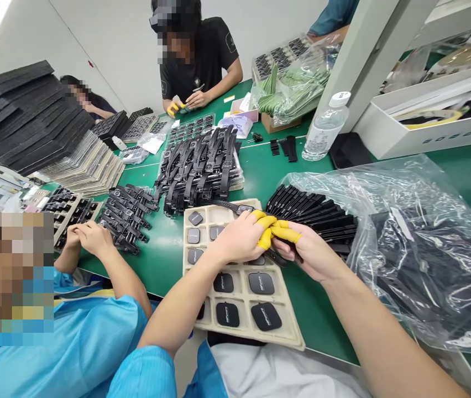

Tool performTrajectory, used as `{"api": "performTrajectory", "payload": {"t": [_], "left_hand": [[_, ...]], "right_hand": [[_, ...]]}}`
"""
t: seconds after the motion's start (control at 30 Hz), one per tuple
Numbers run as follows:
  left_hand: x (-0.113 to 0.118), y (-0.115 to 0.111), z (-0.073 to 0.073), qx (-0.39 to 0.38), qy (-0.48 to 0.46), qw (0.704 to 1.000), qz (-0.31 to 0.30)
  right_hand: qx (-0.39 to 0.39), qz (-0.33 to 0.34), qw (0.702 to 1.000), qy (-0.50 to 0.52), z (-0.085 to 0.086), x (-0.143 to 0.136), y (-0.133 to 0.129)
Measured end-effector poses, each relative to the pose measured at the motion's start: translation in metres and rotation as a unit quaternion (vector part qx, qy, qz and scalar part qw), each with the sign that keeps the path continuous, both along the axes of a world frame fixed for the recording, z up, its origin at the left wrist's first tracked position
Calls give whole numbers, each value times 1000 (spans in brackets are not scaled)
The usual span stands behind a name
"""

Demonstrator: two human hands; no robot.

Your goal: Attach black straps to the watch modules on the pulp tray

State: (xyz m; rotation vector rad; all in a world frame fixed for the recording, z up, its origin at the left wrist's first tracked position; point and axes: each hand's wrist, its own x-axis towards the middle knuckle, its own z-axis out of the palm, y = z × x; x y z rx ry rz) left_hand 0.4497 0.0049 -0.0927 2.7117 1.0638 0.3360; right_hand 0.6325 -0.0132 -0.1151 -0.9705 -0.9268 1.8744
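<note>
In the head view, the person's left hand (239, 235) and right hand (312, 249) are close together, with fingertips meeting. Yellow covers (287, 233) wrap some of the fingers. Both hands are closed and grip a black watch (244, 209). The watch is between the hands. Its face peeks out on the far side of the left hand, and one end of its band points away to the far left. More of the band shows on the near side, just under the right hand. The fingers hide the middle bit, so I cannot tell just where they pinch it.

Under the hands is a cream tray (256, 336) on the green table (161, 265). In it are black square pieces (266, 316), some with white writing. The left hand is over the tray, and the right hand is by its right side.

Just to the right of the hands, black straps (310, 213) are spread like a fan, next to a big clear bag (418, 249). Farther off is a large pile of watches (202, 163). To the left is a smaller pile (127, 218), near a co-worker's hands (94, 240). A water bottle (324, 130) stands on the far right.
</note>
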Motion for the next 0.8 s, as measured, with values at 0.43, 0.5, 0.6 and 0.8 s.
{"api": "performTrajectory", "payload": {"t": [0.43,0.5,0.6,0.8], "left_hand": [[-7,7,-16,-45,-161,981,98],[-8,10,-15,-29,-227,962,146],[-9,13,-10,-54,-312,925,210],[-3,12,7,-200,-415,854,243]], "right_hand": [[154,-87,976,-126,-7,-3,3],[176,-86,972,-128,-7,-4,5],[213,-105,961,-139,-8,-4,7],[252,-164,937,-176,-8,1,13]]}}
